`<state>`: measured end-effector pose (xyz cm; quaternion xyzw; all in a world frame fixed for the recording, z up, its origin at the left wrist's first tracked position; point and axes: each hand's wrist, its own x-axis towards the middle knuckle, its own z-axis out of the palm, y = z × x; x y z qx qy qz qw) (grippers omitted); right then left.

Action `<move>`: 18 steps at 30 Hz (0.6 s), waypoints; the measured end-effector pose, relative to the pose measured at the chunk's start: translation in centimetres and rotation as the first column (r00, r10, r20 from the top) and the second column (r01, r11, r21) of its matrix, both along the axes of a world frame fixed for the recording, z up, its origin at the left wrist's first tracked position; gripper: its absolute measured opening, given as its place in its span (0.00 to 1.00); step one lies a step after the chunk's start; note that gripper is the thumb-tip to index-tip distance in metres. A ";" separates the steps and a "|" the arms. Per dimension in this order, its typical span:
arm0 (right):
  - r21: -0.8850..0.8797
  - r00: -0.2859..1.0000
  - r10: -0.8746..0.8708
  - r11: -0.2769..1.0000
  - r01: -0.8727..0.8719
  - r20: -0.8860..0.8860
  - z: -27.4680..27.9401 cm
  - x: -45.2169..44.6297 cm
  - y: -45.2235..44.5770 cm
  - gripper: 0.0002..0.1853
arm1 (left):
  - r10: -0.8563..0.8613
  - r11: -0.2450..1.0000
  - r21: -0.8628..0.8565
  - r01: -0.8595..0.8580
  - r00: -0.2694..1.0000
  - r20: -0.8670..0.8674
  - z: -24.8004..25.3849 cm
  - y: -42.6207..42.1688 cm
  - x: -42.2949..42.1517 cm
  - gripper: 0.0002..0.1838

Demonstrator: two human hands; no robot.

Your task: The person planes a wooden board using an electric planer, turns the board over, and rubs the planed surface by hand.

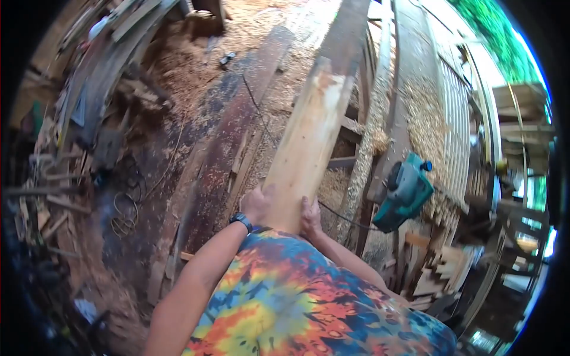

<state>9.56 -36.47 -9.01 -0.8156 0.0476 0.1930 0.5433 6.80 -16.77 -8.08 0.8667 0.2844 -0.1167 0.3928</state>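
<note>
A long wooden plank stretches away from my body, pale and planed at the near part, dark and rough at the far end. My left hand, with a dark watch on its wrist, grips the plank's left edge close to my shirt. On the opposite edge, my right hand holds the plank with its thumb up along the side; the fingers underneath are hidden. To the right, apart from both hands, a green electric planer rests on a shavings-covered board, its cord running toward the plank.
Dark boards strewn with sawdust lie left of the plank. Wood shavings pile up at right, beside stacked offcuts. A coiled cord lies on the floor at left, near heaped scrap wood.
</note>
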 end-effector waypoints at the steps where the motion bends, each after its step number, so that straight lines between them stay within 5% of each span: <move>1: 0.045 1.000 -0.003 0.999 0.003 -0.011 0.0 0.0 -0.1 0.27 | -0.011 0.999 0.033 0.011 1.000 0.000 0.0 0.0 0.0 0.35; 3: 0.081 1.000 0.012 0.997 -0.011 -0.006 -0.4 -0.2 -0.2 0.29 | 0.030 0.999 0.023 -0.034 0.985 0.168 0.9 -0.4 -0.6 0.34; 6: 0.011 0.999 0.002 1.000 -0.003 0.052 -2.5 -0.1 -0.4 0.30 | -0.501 0.753 0.630 0.193 0.788 0.358 0.8 -0.2 -0.3 0.36; 9: -0.109 0.992 -0.021 0.993 0.034 0.121 -2.2 -1.0 -1.4 0.29 | -0.823 0.557 0.552 0.620 0.502 0.266 2.3 -2.8 -1.0 0.37; 12: 0.083 0.993 -0.068 0.994 0.076 -0.094 -1.2 -3.8 -3.6 0.27 | -0.864 0.500 0.484 0.718 0.455 0.216 1.9 -4.3 -0.1 0.37; 15: 0.092 0.978 -0.052 0.993 0.072 -0.202 -2.7 -8.6 -6.3 0.24 | -0.872 0.477 0.512 0.714 0.457 0.175 2.1 -4.9 3.6 0.43; 18: -0.179 0.955 -0.104 0.982 0.055 -0.279 -4.6 -14.1 -7.5 0.27 | -0.873 0.449 0.581 0.679 0.473 0.121 1.5 -5.6 9.5 0.46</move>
